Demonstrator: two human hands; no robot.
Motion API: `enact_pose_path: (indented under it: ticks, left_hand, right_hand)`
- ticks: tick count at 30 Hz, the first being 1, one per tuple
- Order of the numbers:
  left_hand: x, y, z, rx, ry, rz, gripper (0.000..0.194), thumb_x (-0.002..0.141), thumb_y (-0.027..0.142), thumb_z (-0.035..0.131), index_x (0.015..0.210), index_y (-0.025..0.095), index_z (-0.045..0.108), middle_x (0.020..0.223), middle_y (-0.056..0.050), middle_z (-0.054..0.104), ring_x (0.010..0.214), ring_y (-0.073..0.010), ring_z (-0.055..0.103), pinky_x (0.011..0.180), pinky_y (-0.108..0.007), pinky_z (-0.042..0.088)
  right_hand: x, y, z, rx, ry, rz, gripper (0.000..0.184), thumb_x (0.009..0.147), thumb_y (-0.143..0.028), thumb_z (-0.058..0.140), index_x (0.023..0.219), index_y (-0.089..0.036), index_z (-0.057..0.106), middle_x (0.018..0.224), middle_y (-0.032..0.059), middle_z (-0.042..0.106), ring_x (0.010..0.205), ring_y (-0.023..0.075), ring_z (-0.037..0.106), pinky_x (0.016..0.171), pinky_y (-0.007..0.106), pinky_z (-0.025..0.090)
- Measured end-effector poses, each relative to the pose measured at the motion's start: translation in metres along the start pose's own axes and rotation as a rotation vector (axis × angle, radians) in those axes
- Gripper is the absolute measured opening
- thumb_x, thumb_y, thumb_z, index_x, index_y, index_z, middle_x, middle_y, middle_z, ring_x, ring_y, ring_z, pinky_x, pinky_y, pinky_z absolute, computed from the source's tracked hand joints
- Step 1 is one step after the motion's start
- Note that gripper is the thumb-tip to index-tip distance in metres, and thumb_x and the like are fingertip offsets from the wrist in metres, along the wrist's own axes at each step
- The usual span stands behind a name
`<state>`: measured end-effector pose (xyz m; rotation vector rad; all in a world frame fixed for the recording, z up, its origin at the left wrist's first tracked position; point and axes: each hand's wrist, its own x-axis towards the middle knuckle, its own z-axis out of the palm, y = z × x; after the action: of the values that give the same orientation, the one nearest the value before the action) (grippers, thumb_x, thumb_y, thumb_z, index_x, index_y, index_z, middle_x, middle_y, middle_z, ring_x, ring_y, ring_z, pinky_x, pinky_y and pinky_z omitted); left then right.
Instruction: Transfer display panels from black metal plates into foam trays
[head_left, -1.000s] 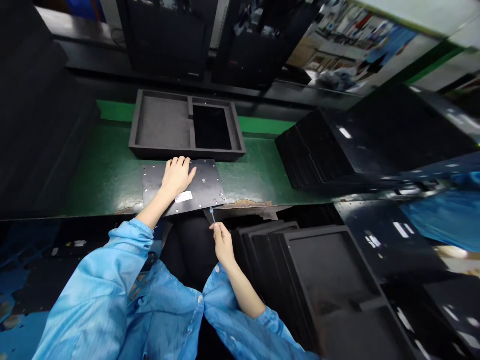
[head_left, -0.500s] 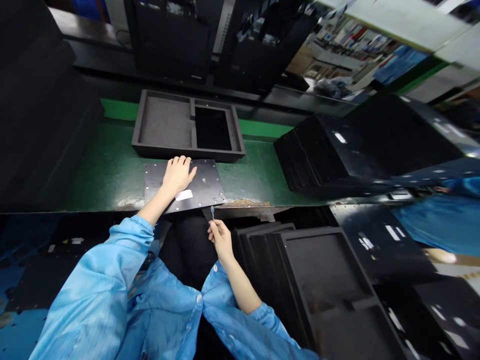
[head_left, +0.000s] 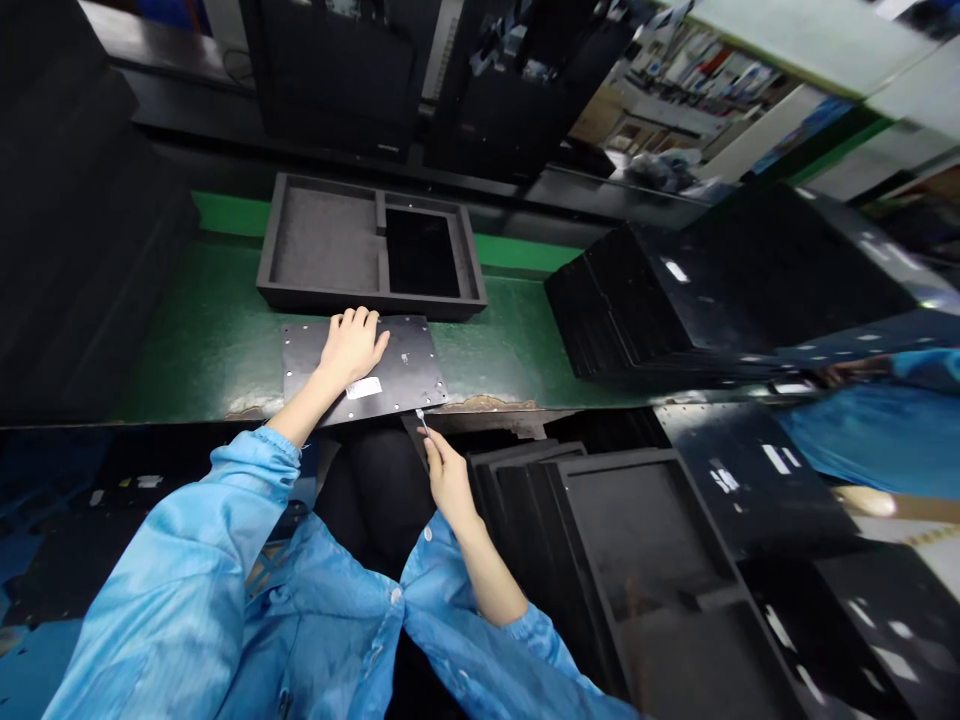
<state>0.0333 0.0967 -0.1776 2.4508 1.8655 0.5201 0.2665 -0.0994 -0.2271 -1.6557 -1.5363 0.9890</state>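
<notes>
A flat dark panel [head_left: 397, 360] with small holes along its edges and a white label lies at the front edge of the green bench. Across its upper part rests my left hand [head_left: 351, 347], palm down, fingers lying on it and thumb out to the side. My right hand [head_left: 450, 475] pinches a thin swab-like stick [head_left: 424, 422] with a pale, flattened tip. That tip is at the panel's near edge, by its right corner; whether they touch I cannot tell. Just behind the panel stands a dark foam tray [head_left: 326, 235] with a black rectangular piece [head_left: 421, 254] in its right compartment.
Dark panels are stacked on the bench [head_left: 510, 350] at right [head_left: 645, 300]. Several foam trays [head_left: 645, 520] lean beside my right arm. A tall black stack [head_left: 75, 220] rises at left. At far right shows another person's blue sleeve [head_left: 877, 440].
My right hand has tilted the stick, so its tip now leans left towards the panel's edge. My left hand keeps its place on the panel; the whole view has shifted slightly.
</notes>
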Motion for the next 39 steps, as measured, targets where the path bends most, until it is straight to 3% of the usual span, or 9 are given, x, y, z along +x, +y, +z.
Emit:
enact_pose_path:
  ticks: [2,5,9,13,17,20,26,35,39]
  left_hand:
    - [0.002,0.000,0.000,-0.009,-0.005,-0.002,0.059,0.111,0.045,0.034,0.148,0.007,0.059,0.141,-0.024,0.066,0.132,-0.0406,0.059,0.115,-0.056,0.044]
    - [-0.002,0.000,-0.003,-0.058,-0.020,0.022,0.064,0.109,0.049,0.041,0.153,0.004,0.056,0.151,-0.025,0.061,0.145,-0.0395,0.053,0.128,-0.058,0.035]
    - [-0.033,0.001,-0.017,-0.089,-0.219,0.232,0.096,0.098,0.076,0.058,0.171,0.016,0.037,0.182,-0.023,0.026,0.170,-0.0449,0.017,0.133,-0.080,0.006]
    - [-0.072,0.000,-0.035,0.028,-0.343,0.358,0.106,0.089,0.064,0.079,0.175,0.023,0.031,0.183,-0.024,0.020,0.169,-0.0526,0.016,0.130,-0.083,0.019]
    - [-0.086,0.003,-0.051,0.102,-0.353,0.449,0.067,0.098,0.034,0.071,0.162,0.020,0.054,0.169,-0.026,0.047,0.155,-0.0500,0.047,0.115,-0.066,0.053]
    - [-0.085,0.008,-0.063,0.135,-0.354,0.505,0.053,0.101,0.024,0.059,0.154,0.019,0.060,0.161,-0.023,0.058,0.142,-0.0442,0.061,0.094,-0.053,0.064]
    - [-0.074,0.013,-0.101,0.128,-0.189,0.478,0.048,0.108,0.016,0.036,0.148,0.020,0.061,0.150,-0.015,0.069,0.126,-0.0301,0.073,0.076,-0.040,0.059]
    - [-0.052,0.019,-0.144,0.107,-0.127,0.347,0.032,0.109,0.024,0.044,0.126,0.025,0.071,0.130,-0.006,0.081,0.101,-0.0285,0.080,0.072,-0.038,0.053]
    - [-0.051,0.018,-0.144,0.102,-0.112,0.337,0.031,0.108,0.024,0.046,0.124,0.026,0.073,0.124,-0.005,0.082,0.095,-0.0284,0.080,0.067,-0.039,0.050]
  right_hand:
    - [0.006,-0.021,-0.024,-0.209,-0.088,0.011,0.045,0.115,-0.046,0.042,0.139,-0.025,0.074,0.118,0.0118,0.081,0.113,0.0290,0.076,0.100,0.040,0.058]
    - [0.018,-0.061,-0.053,-0.628,-0.218,0.085,0.042,0.116,-0.039,0.040,0.142,-0.030,0.072,0.107,0.0122,0.082,0.100,0.0309,0.080,0.090,0.040,0.058]
    - [0.030,-0.110,-0.068,-0.974,-0.335,0.102,0.040,0.116,-0.030,0.038,0.138,-0.027,0.072,0.106,0.0162,0.081,0.096,0.0325,0.080,0.085,0.039,0.055]
    - [0.035,-0.133,-0.068,-1.061,-0.395,0.086,0.039,0.115,-0.026,0.039,0.137,-0.023,0.071,0.116,0.0188,0.080,0.108,0.0356,0.079,0.087,0.041,0.056]
    - [0.037,-0.134,-0.067,-1.101,-0.391,0.073,0.040,0.116,-0.025,0.038,0.134,-0.020,0.073,0.116,0.0207,0.080,0.108,0.0362,0.079,0.088,0.043,0.057]
    - [0.040,-0.129,-0.072,-1.129,-0.381,0.014,0.039,0.116,-0.027,0.039,0.131,-0.020,0.074,0.113,0.0206,0.080,0.104,0.0354,0.079,0.087,0.043,0.057]
    - [0.060,-0.130,-0.072,-1.038,-0.394,-0.197,0.034,0.114,-0.043,0.053,0.133,-0.023,0.073,0.111,0.0151,0.082,0.103,0.0335,0.079,0.089,0.039,0.056]
    - [0.132,-0.134,-0.001,-0.996,-0.496,-0.572,0.074,0.096,-0.054,0.083,0.159,-0.025,0.058,0.135,0.0145,0.077,0.118,0.0316,0.074,0.097,0.035,0.054]
    - [0.136,-0.123,-0.006,-0.994,-0.564,-0.857,0.040,0.110,-0.042,0.064,0.145,-0.024,0.072,0.128,0.0133,0.078,0.103,0.0250,0.073,0.087,0.032,0.052]
